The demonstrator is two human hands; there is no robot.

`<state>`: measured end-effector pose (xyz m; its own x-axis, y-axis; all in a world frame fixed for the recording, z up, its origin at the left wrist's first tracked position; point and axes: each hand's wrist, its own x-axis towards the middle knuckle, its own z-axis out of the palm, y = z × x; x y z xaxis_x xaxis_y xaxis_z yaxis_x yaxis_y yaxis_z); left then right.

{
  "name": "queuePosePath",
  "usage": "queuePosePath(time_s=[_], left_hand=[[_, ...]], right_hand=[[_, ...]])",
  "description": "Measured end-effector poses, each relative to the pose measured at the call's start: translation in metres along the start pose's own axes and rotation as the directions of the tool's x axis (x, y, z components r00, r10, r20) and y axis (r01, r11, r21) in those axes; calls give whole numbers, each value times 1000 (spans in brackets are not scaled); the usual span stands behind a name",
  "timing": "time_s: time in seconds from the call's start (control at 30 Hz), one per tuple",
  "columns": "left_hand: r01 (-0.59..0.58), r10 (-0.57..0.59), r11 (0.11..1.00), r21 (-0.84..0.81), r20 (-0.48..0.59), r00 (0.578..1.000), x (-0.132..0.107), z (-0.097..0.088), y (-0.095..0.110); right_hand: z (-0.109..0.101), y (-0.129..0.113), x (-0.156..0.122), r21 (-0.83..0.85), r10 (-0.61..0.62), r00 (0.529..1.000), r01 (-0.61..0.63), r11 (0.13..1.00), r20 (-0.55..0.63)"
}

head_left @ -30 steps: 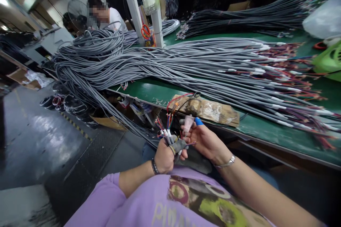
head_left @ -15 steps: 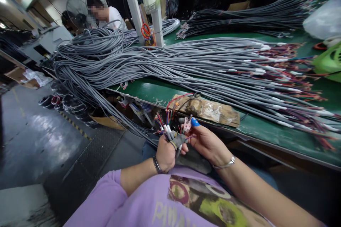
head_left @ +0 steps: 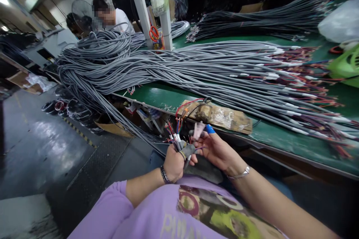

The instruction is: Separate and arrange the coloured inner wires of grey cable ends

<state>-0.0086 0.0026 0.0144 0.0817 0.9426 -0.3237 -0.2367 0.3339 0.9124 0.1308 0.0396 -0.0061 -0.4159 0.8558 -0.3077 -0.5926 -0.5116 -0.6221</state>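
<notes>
In front of my lap, my left hand (head_left: 174,160) is closed around several grey cables (head_left: 177,144). Their stripped ends fan upward into coloured wires (head_left: 171,128) above white sleeves. A grey cover is wrapped on the left thumb. My right hand (head_left: 220,151), blue tape on its thumb, is closed at the fingertips on a small pale pink piece (head_left: 198,130), blurred by motion. Thin purple and red wires (head_left: 199,148) stick out between the two hands. The right fingertips are partly hidden behind the wires and the piece.
Long grey cables (head_left: 157,59) cover the green bench (head_left: 157,95), stripped ends to the right. A taped wooden block (head_left: 221,115) lies at its front edge. Darker cables (head_left: 260,18), a green basket (head_left: 346,65) and a white post (head_left: 165,26) stand behind. A person (head_left: 122,20) sits far left.
My right hand and the pale pink piece have shifted slightly to the right, and the piece has turned and blurred. My left hand keeps hold of the cables, nearly still.
</notes>
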Motion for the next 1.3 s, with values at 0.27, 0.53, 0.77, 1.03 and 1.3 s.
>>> queuePosePath(time_s=[0.27, 0.53, 0.77, 1.03, 1.3], left_hand=[[-41, 26, 987, 152, 103, 994, -1, -14, -15], [55, -113, 976, 212, 272, 956, -3, -15, -11], [-45, 37, 998, 53, 144, 989, -3, -18, -12], [-77, 75, 996, 36, 52, 996, 4, -1, -6], [-83, 80, 994, 71, 39, 996, 9, 2, -6]], right_hand=[[-9, -13, -14, -360, 141, 988, -107, 927, 68], [-1, -11, -12, -522, 152, 980, -65, 851, 126], [-24, -4, 0, -145, 29, 998, -36, 989, -52], [0, -5, 5, -137, -55, 998, 58, 989, 26], [1, -8, 8, -102, -74, 989, 62, 993, -126]])
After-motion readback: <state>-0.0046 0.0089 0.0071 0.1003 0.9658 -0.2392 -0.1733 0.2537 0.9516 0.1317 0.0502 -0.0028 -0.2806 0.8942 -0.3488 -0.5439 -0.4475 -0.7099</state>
